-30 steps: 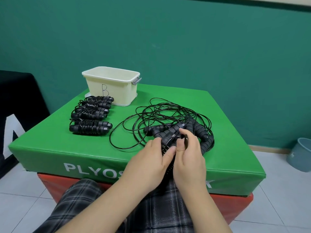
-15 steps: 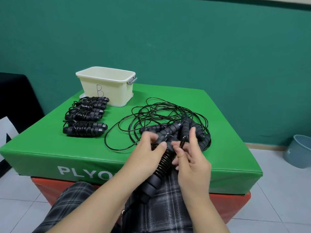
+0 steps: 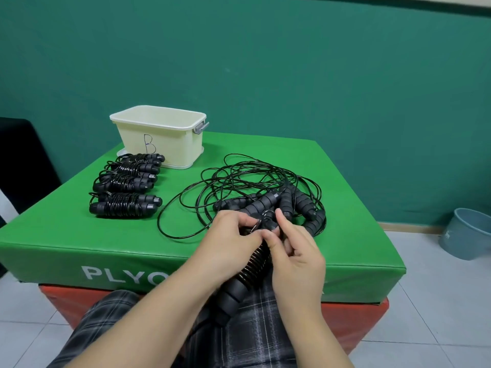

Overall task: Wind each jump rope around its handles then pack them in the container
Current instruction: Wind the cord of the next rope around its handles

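I hold a pair of black jump rope handles [image 3: 239, 285] with cord wound tight round their middle, over my lap at the front edge of the green box [image 3: 66, 235]. My left hand [image 3: 228, 243] grips the upper end and pinches the cord. My right hand [image 3: 295, 251] pinches the cord end at the handle tops, index finger raised. A tangle of loose ropes [image 3: 252, 187] with several handles lies just behind my hands. Several wound ropes [image 3: 125, 187] lie in a row at the left. The cream container [image 3: 159, 139], marked B, stands open at the back left.
The green box sits on a red box [image 3: 353, 325]. A grey bucket [image 3: 465, 235] stands on the tiled floor at the right. Something black [image 3: 21, 166] stands at the left. A green wall runs behind.
The wound handles have slid out from under my hands and now hang down toward my lap. My right index finger has lifted and both hands pinch at the handle tops.
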The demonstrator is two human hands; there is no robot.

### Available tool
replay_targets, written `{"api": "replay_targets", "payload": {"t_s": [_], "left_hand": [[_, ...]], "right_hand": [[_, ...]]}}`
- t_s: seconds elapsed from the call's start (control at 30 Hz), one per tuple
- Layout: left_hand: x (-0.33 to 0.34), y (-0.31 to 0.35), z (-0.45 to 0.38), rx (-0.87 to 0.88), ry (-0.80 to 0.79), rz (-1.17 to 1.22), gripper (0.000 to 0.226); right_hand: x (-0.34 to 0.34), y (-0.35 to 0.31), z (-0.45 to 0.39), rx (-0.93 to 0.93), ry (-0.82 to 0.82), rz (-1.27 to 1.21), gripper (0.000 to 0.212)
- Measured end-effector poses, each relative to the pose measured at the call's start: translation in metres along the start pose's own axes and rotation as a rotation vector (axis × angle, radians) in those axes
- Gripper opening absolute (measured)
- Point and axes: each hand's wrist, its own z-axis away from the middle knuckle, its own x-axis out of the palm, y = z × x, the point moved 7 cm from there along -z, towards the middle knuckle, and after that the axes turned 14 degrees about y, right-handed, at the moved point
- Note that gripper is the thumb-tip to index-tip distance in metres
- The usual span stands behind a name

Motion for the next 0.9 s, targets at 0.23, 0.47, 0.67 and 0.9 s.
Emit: {"api": "replay_targets", "payload": {"t_s": [0.23,0.47,0.67,0.9], "left_hand": [[0.005,-0.004,0.002,-0.205,-0.124,0.153,0.006],[0.001,-0.004,0.005,-0.172,0.007,0.169,0.020],[-0.004,-0.002,0.008,-0.149,0.081,0.193,0.025],[-0.006,-0.005,0.009,-0.167,0.134,0.193,0.023]], "right_hand": [[0.004,0.010,-0.003,0.256,-0.059,-0.049,0.046],[-0.001,-0.023,-0.001,-0.225,-0.059,0.274,0.042],[0.002,-0.033,0.006,-0.352,-0.088,0.428,0.048],[-0.006,-0.027,0.004,-0.082,-0.048,0.376,0.035]]}}
